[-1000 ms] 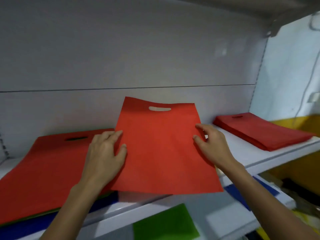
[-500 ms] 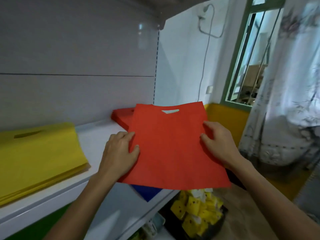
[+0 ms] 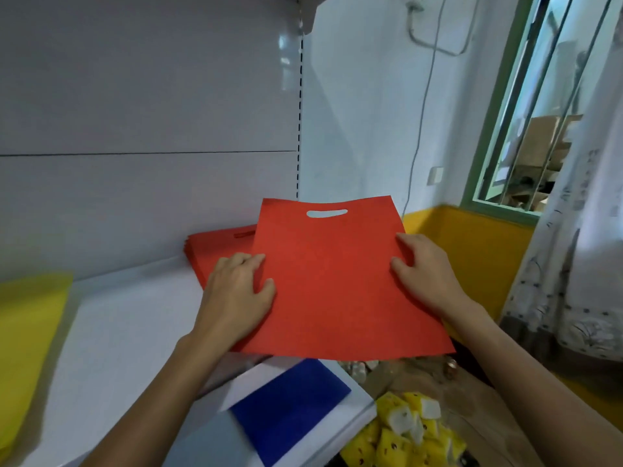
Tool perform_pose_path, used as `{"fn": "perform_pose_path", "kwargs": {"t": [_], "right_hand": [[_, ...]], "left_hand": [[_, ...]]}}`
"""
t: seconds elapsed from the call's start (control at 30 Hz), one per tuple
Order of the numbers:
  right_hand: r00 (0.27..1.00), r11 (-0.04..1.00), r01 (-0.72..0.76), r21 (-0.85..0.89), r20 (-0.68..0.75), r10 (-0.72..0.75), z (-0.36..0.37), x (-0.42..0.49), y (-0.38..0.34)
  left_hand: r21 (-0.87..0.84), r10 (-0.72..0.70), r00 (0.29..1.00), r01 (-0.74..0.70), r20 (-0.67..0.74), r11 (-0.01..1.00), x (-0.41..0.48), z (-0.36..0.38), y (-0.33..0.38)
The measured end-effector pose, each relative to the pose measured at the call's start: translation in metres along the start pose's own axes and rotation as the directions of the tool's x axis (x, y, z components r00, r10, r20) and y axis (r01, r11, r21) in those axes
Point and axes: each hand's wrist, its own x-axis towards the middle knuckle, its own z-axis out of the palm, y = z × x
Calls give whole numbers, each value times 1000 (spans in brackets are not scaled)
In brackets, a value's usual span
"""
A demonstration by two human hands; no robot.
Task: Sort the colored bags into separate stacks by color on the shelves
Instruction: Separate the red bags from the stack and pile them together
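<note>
Shelf: a white shelf [image 3: 135, 332] with a pale grey back panel [image 3: 151, 96], ending at a slotted upright on the right.
On the shelf: a red stack [image 3: 215, 247] at the right end against the panel; a yellow stack [image 3: 30, 332] at the left edge of view, well apart from it.
Lower shelf: a blue bag [image 3: 290, 406] lies flat near its right end.
Room: a white wall with a yellow lower band [image 3: 472, 251], a green-framed window [image 3: 526, 129], a patterned curtain [image 3: 580, 264], and yellow packets [image 3: 411, 429] on the floor.
Red bag [image 3: 337, 284]: held nearly flat over the red stack, handle cutout at the far end, its near edge jutting past the shelf front. Whether it touches the stack cannot be told.
Left hand [image 3: 236, 294]: grips the bag's left edge, thumb on the top face, fingers curled at the edge.
Right hand [image 3: 428, 271]: grips the right edge likewise, thumb lying on top.
Arms: both bare, reaching up and forward from the bottom of view.
</note>
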Motion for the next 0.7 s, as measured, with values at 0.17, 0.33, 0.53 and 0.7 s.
{"fn": "perform_pose_path", "kwargs": {"t": [0.17, 0.33, 0.53, 0.7], "right_hand": [[984, 987, 141, 75, 97, -148, 36, 64, -3], [928, 951, 275, 141, 220, -301, 70, 114, -5], [832, 935, 327, 139, 425, -355, 111, 141, 1], [766, 923, 374, 90, 532, -362, 131, 147, 16]], "left_hand": [[82, -149, 986, 156, -76, 984, 16, 4, -12], [118, -293, 937, 318, -192, 941, 22, 15, -11], [232, -439, 883, 467, -165, 853, 27, 37, -12], [315, -506, 855, 514, -113, 798, 24, 54, -11]]}}
